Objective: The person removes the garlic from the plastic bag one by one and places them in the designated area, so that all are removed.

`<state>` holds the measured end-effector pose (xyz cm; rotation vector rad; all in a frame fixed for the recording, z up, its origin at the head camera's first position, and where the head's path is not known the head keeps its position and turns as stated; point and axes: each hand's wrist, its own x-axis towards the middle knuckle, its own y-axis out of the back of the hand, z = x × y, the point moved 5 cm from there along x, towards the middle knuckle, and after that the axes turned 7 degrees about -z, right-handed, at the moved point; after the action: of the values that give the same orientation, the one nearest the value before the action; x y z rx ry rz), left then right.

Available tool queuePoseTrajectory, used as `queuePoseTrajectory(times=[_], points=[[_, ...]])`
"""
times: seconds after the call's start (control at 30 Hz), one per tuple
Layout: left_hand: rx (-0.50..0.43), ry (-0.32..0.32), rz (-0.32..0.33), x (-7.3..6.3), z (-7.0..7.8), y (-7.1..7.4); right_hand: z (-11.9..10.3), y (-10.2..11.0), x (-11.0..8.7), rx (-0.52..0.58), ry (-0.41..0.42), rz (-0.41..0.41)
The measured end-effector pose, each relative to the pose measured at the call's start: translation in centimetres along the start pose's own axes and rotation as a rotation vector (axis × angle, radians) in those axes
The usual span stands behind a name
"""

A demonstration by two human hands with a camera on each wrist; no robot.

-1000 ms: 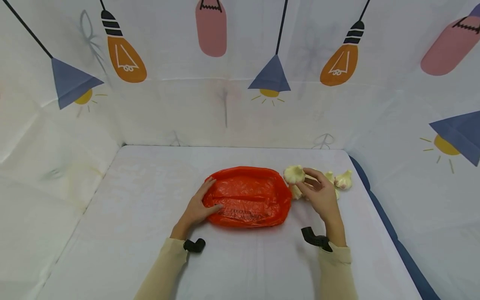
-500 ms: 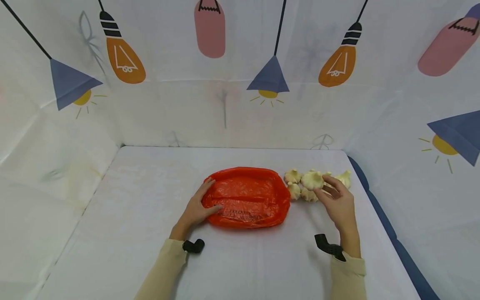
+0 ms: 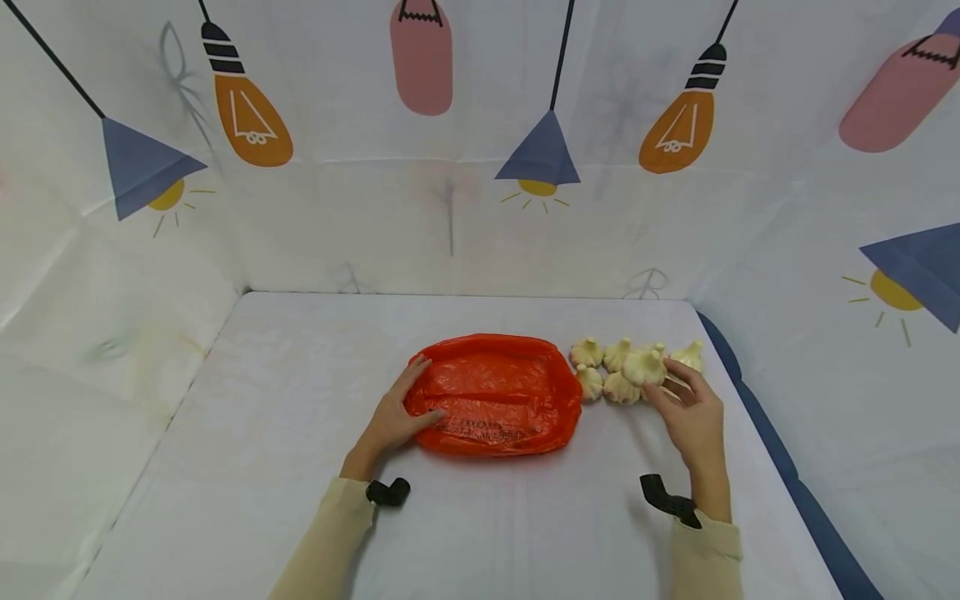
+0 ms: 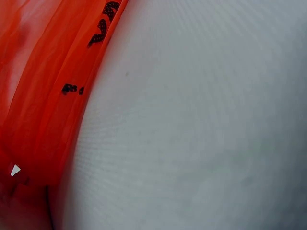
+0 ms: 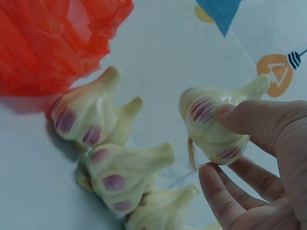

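Note:
A red plastic bag point(image 3: 495, 379), flattened into a shallow oval, lies on the white table in the head view. My left hand point(image 3: 390, 419) rests at the bag's left side, fingers spread along its edge and thumb on its lower part. My right hand point(image 3: 696, 421) pinches a garlic bulb point(image 5: 216, 122) between thumb and fingers, above the other bulbs. Purple streaks mark its pale skin in the right wrist view. Several more garlic bulbs point(image 3: 589, 382) stand in rows beside the bag's right end; the held bulb hides part of them. Only bag and table show in the left wrist view.
The white table point(image 3: 315, 350) meets a pale printed sheet point(image 3: 450, 200) at the back and sides. Along the right table edge runs a blue strip point(image 3: 768, 437). One garlic bulb point(image 3: 688, 356) sits near that edge, partly behind my right hand.
My right hand has carried the garlic bulb rightward from beside the bag, past the left bulbs, and slightly nearer me. My left hand and the bag have stayed put.

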<state>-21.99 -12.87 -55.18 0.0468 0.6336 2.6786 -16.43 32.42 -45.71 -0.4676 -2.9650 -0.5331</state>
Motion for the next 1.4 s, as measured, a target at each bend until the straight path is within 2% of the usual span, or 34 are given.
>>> queuePoseTrajectory(times=[0.37,0.6,1.0,1.23,1.4], points=[[0.003,0.016,-0.002,0.0,-0.1,0.0,1.3,2.3,0.0,-0.093,-0.027,0.055],[0.001,0.003,0.001,0.0,-0.1,0.0,2.3,3.8,0.1,-0.109,-0.045,0.101],[-0.008,0.012,0.002,-0.1,-0.1,0.0,4.5,5.2,0.2,-0.056,-0.155,0.187],[-0.012,0.009,0.000,-0.1,-0.1,0.0,5.8,5.7,0.4,-0.108,-0.224,0.210],[-0.019,0.017,-0.001,-0.1,0.0,0.0,6.9,6.1,0.5,-0.103,-0.253,0.222]])
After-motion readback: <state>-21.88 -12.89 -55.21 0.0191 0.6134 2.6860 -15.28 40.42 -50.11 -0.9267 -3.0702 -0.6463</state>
